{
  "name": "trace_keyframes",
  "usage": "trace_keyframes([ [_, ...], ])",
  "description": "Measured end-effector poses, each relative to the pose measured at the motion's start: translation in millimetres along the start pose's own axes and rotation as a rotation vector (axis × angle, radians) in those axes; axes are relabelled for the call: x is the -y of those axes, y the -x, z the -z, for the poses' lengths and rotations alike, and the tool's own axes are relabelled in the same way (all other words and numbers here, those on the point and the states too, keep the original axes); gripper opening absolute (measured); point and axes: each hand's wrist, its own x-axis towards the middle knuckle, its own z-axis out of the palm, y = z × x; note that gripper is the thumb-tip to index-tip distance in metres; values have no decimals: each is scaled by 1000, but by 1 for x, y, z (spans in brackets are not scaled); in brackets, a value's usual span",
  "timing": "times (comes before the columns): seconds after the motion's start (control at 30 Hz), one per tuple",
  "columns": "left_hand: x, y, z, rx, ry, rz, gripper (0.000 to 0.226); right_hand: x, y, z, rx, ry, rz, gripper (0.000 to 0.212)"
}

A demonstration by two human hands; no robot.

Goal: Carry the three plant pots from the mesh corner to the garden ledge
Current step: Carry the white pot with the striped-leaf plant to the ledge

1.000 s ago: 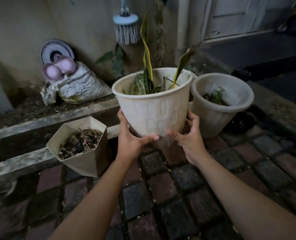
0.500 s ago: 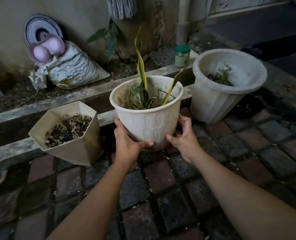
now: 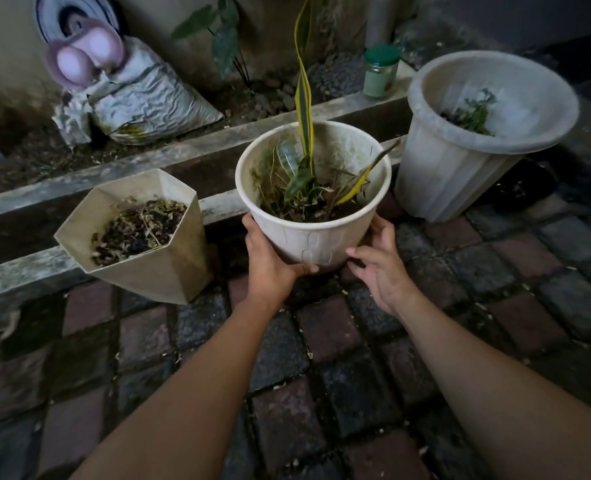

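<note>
Round pot [image 3: 313,237]: centre of the frame, cream, with a tall striped leaf; its base is hidden behind your hands, so you cannot tell whether it rests on the paving [image 3: 287,358].
Left hand [image 3: 269,268]: your fingers are clamped on the pot's lower left wall, thumb across the front.
Right hand [image 3: 378,268]: on the lower right wall, thumb at the front; the other fingers are hidden behind the pot.
Hexagonal pot [image 3: 148,251]: left of centre, holding dry litter, standing against the ledge [image 3: 44,268].
Fluted pot [image 3: 460,168]: upper right, with a small green plant.
Jar [image 3: 380,72]: green lid, on the ledge's far rim, contents unreadable.
Sack [image 3: 148,105]: upper left, crumpled, partly blurred.
</note>
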Motion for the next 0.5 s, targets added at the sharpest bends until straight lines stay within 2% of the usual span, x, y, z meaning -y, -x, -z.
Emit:
trace_keyframes([
  [0.1, -3, 4, 13, 72, 46, -1, 118, 9, 4, -1, -33, 65, -13, 65],
  [0.17, -9, 6, 27, 81, 225, 23, 94, 18, 6, -3, -117, 82, 26, 61],
  [0.27, -32, 5, 43, 8, 495, 177, 71, 36, 11, -15, -207, 34, 135, 54],
  [0.37, -56, -11, 55, -11, 680, 330, 63, 54, 12, -32, -240, 109, 229, 49],
  [0.43, -69, -22, 62, 19, 648, 368, 69, 61, 10, -44, -271, 284, 273, 58],
  [0.5, -78, -26, 61, 65, 440, 301, 74, 63, 7, -53, -281, 444, 330, 61],
])
